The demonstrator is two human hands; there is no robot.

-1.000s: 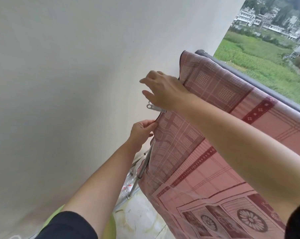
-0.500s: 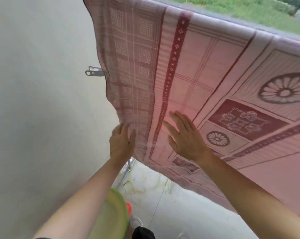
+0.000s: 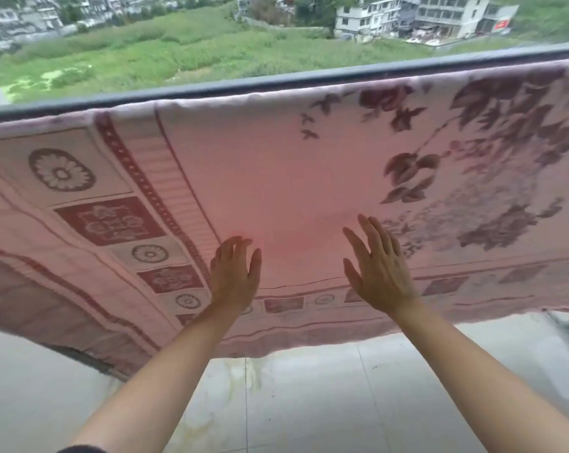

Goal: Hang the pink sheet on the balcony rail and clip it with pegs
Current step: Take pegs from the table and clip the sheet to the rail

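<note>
The pink sheet, patterned with dark red borders and flowers, hangs draped over the dark balcony rail across the whole view. My left hand lies flat against the sheet's lower middle, fingers straight. A little to the right, my right hand is also flat on the cloth with fingers spread. Neither hand holds anything. No peg is in view.
Pale tiled balcony floor lies below the sheet's hem. A metal frame piece shows at the lower right under the cloth. Beyond the rail are a green field and buildings far below.
The view has swung right along the rail, away from the wall and the metal peg on the sheet's left edge. Both hands have moved rightward, still flat on the cloth.
</note>
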